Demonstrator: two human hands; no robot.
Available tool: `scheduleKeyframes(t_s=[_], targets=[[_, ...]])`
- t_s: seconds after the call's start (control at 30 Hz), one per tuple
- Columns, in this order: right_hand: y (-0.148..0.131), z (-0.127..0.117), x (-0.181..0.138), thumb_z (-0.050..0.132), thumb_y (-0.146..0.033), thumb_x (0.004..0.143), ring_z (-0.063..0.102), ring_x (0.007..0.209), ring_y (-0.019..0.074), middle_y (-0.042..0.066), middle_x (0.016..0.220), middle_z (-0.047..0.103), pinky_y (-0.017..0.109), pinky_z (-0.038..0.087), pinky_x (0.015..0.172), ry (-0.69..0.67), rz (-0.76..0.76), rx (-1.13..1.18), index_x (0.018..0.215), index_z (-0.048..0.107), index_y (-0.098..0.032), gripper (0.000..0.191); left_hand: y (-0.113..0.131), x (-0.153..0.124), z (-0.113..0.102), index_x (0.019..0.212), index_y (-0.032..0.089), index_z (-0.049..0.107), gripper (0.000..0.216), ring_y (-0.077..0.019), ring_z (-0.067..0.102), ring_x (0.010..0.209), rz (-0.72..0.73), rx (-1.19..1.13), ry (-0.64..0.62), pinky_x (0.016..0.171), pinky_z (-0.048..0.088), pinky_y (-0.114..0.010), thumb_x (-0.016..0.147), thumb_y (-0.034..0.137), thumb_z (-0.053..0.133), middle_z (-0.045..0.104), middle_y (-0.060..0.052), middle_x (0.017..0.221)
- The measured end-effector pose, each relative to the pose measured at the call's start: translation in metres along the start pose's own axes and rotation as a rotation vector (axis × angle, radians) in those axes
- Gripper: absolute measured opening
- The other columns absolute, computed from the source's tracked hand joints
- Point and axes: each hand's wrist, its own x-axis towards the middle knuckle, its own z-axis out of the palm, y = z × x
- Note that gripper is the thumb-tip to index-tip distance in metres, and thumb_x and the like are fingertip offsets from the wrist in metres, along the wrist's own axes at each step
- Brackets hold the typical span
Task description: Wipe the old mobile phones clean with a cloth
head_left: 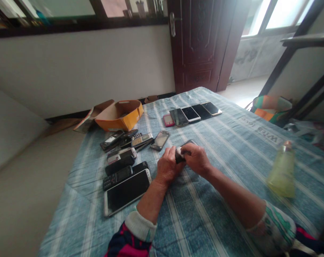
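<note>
Over the middle of the bed, my left hand (pixel 167 167) is closed around the near side of a dark mobile phone (pixel 190 142). My right hand (pixel 198 159) has its fingers bunched on the phone's face, pinching a small white wad (pixel 179 151) that looks like tissue or cloth. Most of the phone is hidden by my fingers. Just beyond my left hand lies a dark-framed smartphone (pixel 160 140) with a grey screen. To the left rest a large white phone (pixel 127 192), a black keypad phone (pixel 118 177) and several other old handsets.
An open orange cardboard box (pixel 119 119) stands at the far left edge. Several phones (pixel 191 114) lie in a row at the back, with a small pink-red item (pixel 168 120) beside them. A bottle of yellow-green liquid (pixel 282 173) is at the right. Striped blue cloth (pixel 221 200) covers the bed.
</note>
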Motion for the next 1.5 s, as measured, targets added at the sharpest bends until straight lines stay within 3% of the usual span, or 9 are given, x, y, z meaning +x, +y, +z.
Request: scheduleKeyframes(t_s=[0.13,0.27,0.4,0.63,0.73,0.93,1.13,1.4,1.5], targets=[[0.012,-0.003,0.008,0.042,-0.002,0.07,0.058,0.081,0.0168,0.005,0.084,0.067,0.025,0.041,0.073,0.07,-0.017,-0.151,0.074,0.064,-0.02,0.028,0.0,-0.001,-0.001,0.121,0.012,0.052,0.063,-0.0275,0.065,0.097,0.023,-0.027,0.007,0.078,0.054,-0.033,0.076,0.051,0.07,0.063,-0.013,0.109],[0.001,0.005,0.0,0.045,-0.004,0.076,0.056,0.074,0.0165,0.004,0.083,0.066,0.026,0.038,0.068,-0.084,-0.051,-0.286,0.075,0.064,-0.021,0.025,0.0,-0.002,-0.002,0.124,0.011,0.05,0.057,-0.0283,0.065,0.1,0.014,-0.024,0.002,0.079,0.054,-0.034,0.078,0.04,0.068,0.062,-0.014,0.112],[-0.01,0.01,-0.009,0.047,-0.008,0.079,0.056,0.07,0.0148,0.001,0.078,0.066,0.025,0.037,0.065,-0.192,-0.134,-0.22,0.075,0.064,-0.023,0.023,0.0,-0.002,-0.001,0.126,0.012,0.05,0.044,-0.0258,0.066,0.097,0.0,-0.007,-0.007,0.076,0.053,-0.032,0.085,0.025,0.055,0.063,-0.013,0.11],[0.011,0.001,0.012,0.043,-0.003,0.077,0.058,0.08,0.0169,0.004,0.088,0.067,0.026,0.038,0.072,-0.022,-0.003,-0.266,0.08,0.065,-0.021,0.028,-0.002,-0.001,0.002,0.128,0.01,0.047,0.073,-0.0287,0.065,0.1,0.011,-0.039,0.014,0.079,0.054,-0.034,0.074,0.052,0.071,0.062,-0.014,0.113],[0.008,0.008,0.011,0.045,-0.005,0.077,0.057,0.077,0.0173,0.005,0.085,0.067,0.026,0.037,0.071,-0.087,-0.034,-0.29,0.079,0.065,-0.02,0.025,-0.004,-0.001,0.002,0.128,0.012,0.047,0.065,-0.0283,0.064,0.101,0.021,-0.066,0.029,0.079,0.054,-0.034,0.078,0.049,0.067,0.063,-0.013,0.112],[-0.006,0.019,-0.001,0.045,-0.007,0.079,0.058,0.072,0.0146,0.003,0.081,0.066,0.024,0.038,0.067,-0.192,-0.142,-0.087,0.075,0.064,-0.021,0.024,-0.005,-0.001,0.004,0.134,0.01,0.042,0.055,-0.0275,0.066,0.101,-0.001,-0.055,0.025,0.079,0.054,-0.034,0.082,0.022,0.054,0.063,-0.016,0.115],[0.007,0.008,0.009,0.043,-0.003,0.074,0.058,0.081,0.0167,0.004,0.086,0.066,0.025,0.04,0.074,-0.05,-0.054,-0.12,0.077,0.064,-0.021,0.028,-0.003,0.0,0.005,0.136,0.009,0.038,0.076,-0.0312,0.064,0.106,-0.013,-0.059,0.042,0.082,0.054,-0.037,0.074,0.042,0.068,0.062,-0.017,0.117],[-0.007,0.01,-0.001,0.047,-0.008,0.079,0.056,0.074,0.0146,0.003,0.081,0.065,0.024,0.036,0.068,-0.247,-0.168,-0.207,0.076,0.065,-0.021,0.022,-0.003,-0.001,0.003,0.135,0.008,0.041,0.057,-0.0282,0.066,0.102,-0.003,-0.054,0.035,0.079,0.054,-0.035,0.081,0.024,0.054,0.063,-0.017,0.115],[-0.012,0.004,-0.004,0.049,-0.007,0.078,0.056,0.07,0.0136,0.002,0.077,0.065,0.024,0.034,0.063,-0.271,-0.184,-0.202,0.074,0.066,-0.02,0.022,-0.003,-0.001,0.004,0.135,0.007,0.041,0.059,-0.0284,0.066,0.1,-0.008,-0.049,0.032,0.078,0.054,-0.035,0.081,0.025,0.053,0.063,-0.018,0.115]])
